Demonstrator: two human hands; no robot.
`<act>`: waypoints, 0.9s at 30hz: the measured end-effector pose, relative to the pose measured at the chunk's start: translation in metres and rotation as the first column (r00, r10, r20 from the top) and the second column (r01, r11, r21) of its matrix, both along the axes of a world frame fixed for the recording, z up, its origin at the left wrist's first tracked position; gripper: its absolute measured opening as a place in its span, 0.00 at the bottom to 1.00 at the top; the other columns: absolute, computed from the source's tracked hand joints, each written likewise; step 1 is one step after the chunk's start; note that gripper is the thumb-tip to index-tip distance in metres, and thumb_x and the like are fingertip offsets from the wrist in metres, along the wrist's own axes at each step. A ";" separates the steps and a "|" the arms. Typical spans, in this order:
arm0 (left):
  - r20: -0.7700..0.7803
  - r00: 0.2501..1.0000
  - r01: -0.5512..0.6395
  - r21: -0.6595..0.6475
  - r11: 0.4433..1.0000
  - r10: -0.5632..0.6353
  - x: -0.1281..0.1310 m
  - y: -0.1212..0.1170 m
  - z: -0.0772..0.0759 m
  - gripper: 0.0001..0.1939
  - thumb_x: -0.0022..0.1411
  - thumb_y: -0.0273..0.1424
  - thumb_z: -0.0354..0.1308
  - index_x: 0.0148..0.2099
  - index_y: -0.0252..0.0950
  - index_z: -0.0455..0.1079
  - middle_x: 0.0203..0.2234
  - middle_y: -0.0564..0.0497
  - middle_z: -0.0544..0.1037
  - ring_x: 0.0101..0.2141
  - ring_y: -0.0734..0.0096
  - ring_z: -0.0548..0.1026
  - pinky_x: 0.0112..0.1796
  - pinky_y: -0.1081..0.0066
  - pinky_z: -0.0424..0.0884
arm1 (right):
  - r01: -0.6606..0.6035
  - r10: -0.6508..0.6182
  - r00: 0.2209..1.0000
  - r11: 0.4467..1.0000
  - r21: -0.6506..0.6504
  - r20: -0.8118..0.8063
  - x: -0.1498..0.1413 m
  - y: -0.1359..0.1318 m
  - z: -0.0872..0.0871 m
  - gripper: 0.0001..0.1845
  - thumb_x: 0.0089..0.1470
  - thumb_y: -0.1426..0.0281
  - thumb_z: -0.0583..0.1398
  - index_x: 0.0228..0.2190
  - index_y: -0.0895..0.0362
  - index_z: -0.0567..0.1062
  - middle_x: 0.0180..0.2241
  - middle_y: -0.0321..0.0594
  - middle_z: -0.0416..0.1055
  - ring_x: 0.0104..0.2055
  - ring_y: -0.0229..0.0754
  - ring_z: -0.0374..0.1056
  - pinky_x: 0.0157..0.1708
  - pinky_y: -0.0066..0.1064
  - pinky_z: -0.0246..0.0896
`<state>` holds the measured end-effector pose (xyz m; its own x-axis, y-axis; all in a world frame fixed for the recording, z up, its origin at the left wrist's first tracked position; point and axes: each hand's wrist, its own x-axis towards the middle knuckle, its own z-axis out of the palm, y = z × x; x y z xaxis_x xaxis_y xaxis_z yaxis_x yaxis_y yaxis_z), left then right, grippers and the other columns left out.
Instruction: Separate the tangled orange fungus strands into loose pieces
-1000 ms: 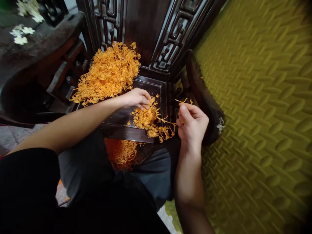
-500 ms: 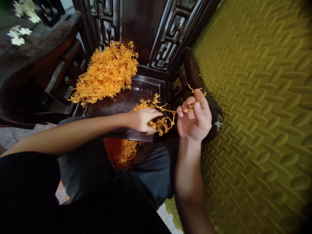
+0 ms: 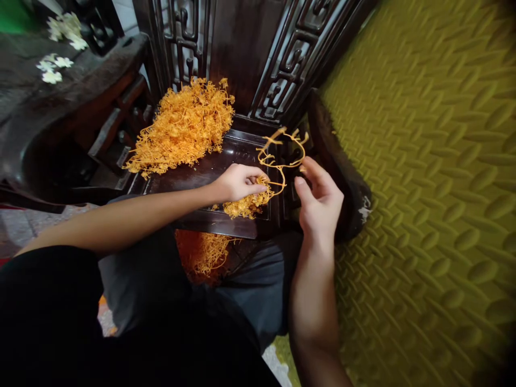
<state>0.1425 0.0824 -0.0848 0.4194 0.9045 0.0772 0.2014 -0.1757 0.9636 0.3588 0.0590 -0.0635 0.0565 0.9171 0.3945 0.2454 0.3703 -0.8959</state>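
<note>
A big heap of orange stringy strands lies at the back left of a dark wooden chair seat. My left hand is closed in a pinch on a small clump of the strands at the seat's front right. My right hand is just to its right, fingers closed on a long curling orange strand that arcs up between the two hands. More orange strands lie lower down, under the seat's front edge, between my knees.
The carved dark chair back rises behind the seat. A dark curved armrest runs along the right. A yellow-green embossed mat fills the right side. A dark wooden table with white flowers stands at the left.
My left hand has drawn back from the seat's right edge and pinched the small clump. My right hand now pulls one long strand up out of it.
</note>
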 end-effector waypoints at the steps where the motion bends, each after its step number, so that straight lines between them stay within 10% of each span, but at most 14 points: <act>1: -0.001 1.000 -0.032 0.016 0.999 0.032 -0.001 0.001 0.000 0.16 0.60 0.32 0.66 0.48 0.29 0.79 0.26 0.51 0.77 0.26 0.76 0.73 0.30 0.73 0.69 | 0.007 -0.007 1.000 0.999 -0.038 0.005 -0.002 -0.001 0.000 0.24 0.56 0.57 0.67 0.54 0.48 0.78 0.58 0.43 0.73 0.59 0.51 0.71 0.57 0.48 0.71; 6: 0.044 0.997 -0.060 -0.002 0.998 0.060 0.000 0.006 -0.002 0.17 0.58 0.30 0.66 0.50 0.29 0.79 0.27 0.51 0.77 0.26 0.77 0.72 0.31 0.72 0.70 | -0.065 0.082 0.994 0.974 -0.215 0.073 -0.019 -0.008 0.002 0.40 0.55 0.55 0.68 0.66 0.47 0.66 0.42 0.41 0.79 0.37 0.43 0.76 0.37 0.38 0.77; 15: 0.208 0.978 0.053 -0.200 0.978 -0.011 -0.001 -0.005 0.015 0.14 0.59 0.29 0.66 0.48 0.30 0.77 0.28 0.47 0.80 0.27 0.72 0.78 0.25 0.73 0.71 | -0.039 0.069 0.989 0.973 -0.226 0.130 -0.027 -0.008 -0.001 0.21 0.54 0.59 0.69 0.47 0.53 0.80 0.34 0.39 0.78 0.31 0.39 0.72 0.32 0.33 0.71; 23: 0.199 0.972 -0.110 -0.068 0.992 0.121 -0.003 -0.005 0.019 0.07 0.59 0.30 0.67 0.34 0.34 0.72 0.22 0.54 0.76 0.21 0.80 0.69 0.23 0.74 0.63 | -0.143 0.165 0.985 0.945 -0.294 0.052 -0.022 -0.012 0.009 0.13 0.51 0.60 0.71 0.36 0.54 0.83 0.34 0.40 0.81 0.34 0.42 0.75 0.35 0.34 0.71; 27: 0.153 0.965 -0.236 0.142 0.961 0.214 -0.005 -0.006 0.018 0.08 0.57 0.32 0.68 0.31 0.34 0.74 0.25 0.53 0.77 0.25 0.78 0.68 0.26 0.72 0.63 | -0.122 0.198 0.941 0.954 -0.274 0.272 -0.021 -0.012 0.010 0.10 0.52 0.64 0.70 0.35 0.55 0.84 0.32 0.40 0.80 0.33 0.42 0.73 0.35 0.35 0.67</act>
